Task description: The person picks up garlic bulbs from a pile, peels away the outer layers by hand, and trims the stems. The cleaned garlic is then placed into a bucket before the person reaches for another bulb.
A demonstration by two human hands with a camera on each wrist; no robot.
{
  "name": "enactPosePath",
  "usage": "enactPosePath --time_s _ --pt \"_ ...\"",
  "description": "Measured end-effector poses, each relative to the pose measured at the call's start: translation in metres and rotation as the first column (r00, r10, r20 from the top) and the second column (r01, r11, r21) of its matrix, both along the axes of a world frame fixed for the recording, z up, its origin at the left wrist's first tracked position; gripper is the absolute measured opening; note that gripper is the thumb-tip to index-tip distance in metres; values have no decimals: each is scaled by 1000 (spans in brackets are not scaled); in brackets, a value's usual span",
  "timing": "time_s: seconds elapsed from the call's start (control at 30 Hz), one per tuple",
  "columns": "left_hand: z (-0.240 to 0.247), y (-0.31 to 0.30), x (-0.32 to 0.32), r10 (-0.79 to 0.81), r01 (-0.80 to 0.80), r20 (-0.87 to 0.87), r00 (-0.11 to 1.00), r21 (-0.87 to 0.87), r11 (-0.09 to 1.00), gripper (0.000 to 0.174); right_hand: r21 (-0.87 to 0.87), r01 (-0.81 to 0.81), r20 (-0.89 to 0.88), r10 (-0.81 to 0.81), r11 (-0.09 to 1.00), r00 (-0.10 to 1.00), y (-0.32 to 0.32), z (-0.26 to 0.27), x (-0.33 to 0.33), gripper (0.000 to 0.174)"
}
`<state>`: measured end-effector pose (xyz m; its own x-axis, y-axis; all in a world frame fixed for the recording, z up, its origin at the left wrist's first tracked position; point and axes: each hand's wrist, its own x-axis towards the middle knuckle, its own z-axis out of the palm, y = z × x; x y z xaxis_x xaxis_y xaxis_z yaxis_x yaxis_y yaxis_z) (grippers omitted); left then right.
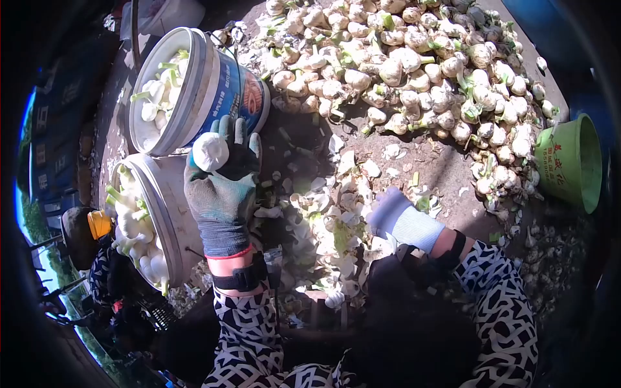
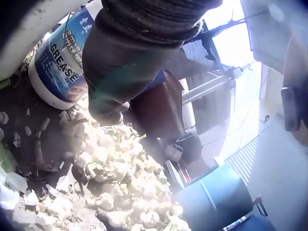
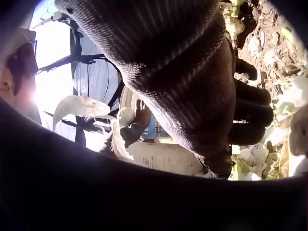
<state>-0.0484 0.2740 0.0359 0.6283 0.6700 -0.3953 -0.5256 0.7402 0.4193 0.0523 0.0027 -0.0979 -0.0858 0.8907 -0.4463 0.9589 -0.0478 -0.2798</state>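
My left hand [image 1: 223,178], in a grey-green coated glove, lies palm up beside the blue-labelled bucket, fingers straight. A trimmed white garlic bulb [image 1: 210,152] rests at its thumb side and hides the thumb. My right hand [image 1: 401,216], in a pale knit glove, is blurred above a heap of garlic peelings [image 1: 330,226]. The right wrist view shows its fingers [image 3: 252,110] extended, with nothing visible in them. Left of my left hand, a bucket [image 1: 210,84] and a white bucket [image 1: 171,207] lean on their sides, both holding white garlic bulbs.
A large pile of untrimmed garlic [image 1: 414,71] covers the ground ahead. A green bucket [image 1: 569,165] lies tipped at the right. A blue barrel [image 2: 214,197] stands beyond the pile. Loose skins and stem pieces litter the soil between my hands.
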Motion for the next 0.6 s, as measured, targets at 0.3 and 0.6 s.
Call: enactPosePath --time_s 0.3,0.6 --pt "-16 -20 -5 -127 133 -291 948 1 991 59 217 191 456 -272 957 847 90 -42 97 28" --pt "-94 -113 22 396 777 -727 560 627 52 63 -66 929 -885 -451 365 114 86 -14 74 27"
